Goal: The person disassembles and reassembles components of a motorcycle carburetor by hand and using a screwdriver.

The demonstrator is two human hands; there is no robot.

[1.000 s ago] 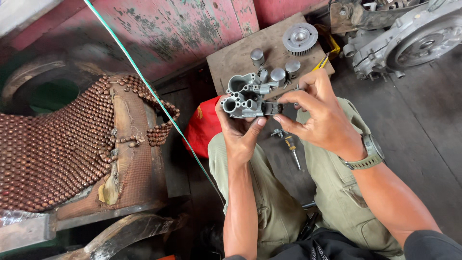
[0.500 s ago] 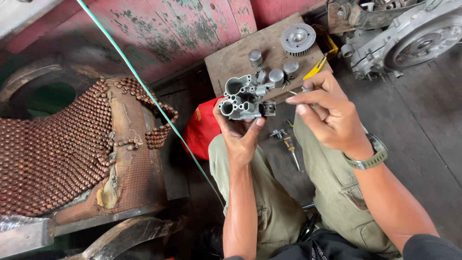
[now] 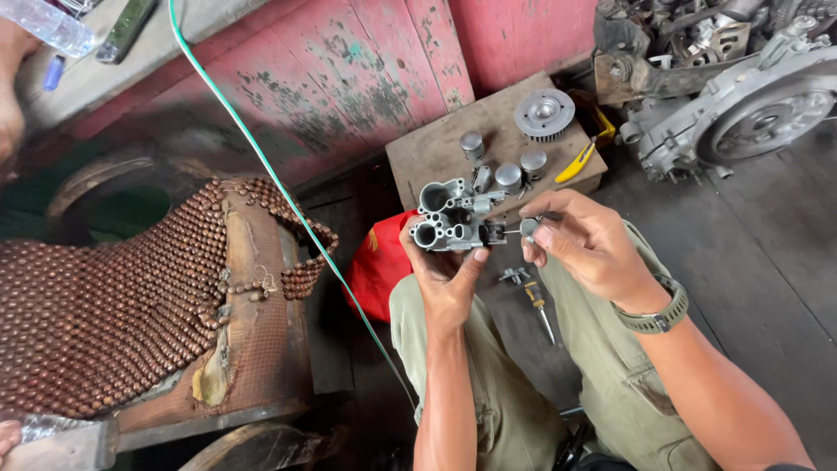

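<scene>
My left hand (image 3: 446, 277) grips a grey cast-metal engine part (image 3: 450, 216) with two round bores, held up over my knees. My right hand (image 3: 582, 247) pinches a small silvery metal piece (image 3: 528, 228) right beside the part's right side, thumb and forefinger closed on it. A watch with a green strap sits on my right wrist. On the floor between my knees lies a screwdriver (image 3: 538, 305) with a yellow and black handle.
A wooden board (image 3: 433, 155) ahead carries a finned round metal disc (image 3: 544, 113), several small metal cylinders (image 3: 504, 163) and a yellow tool (image 3: 577, 163). An engine casing (image 3: 739, 103) lies at the right. A beaded seat cover (image 3: 131, 296) lies left, a red bag (image 3: 380, 262) beside my knee.
My right hand has slid off the top of the metal part to its right side and now pinches a small piece there. The left hand keeps holding the part.
</scene>
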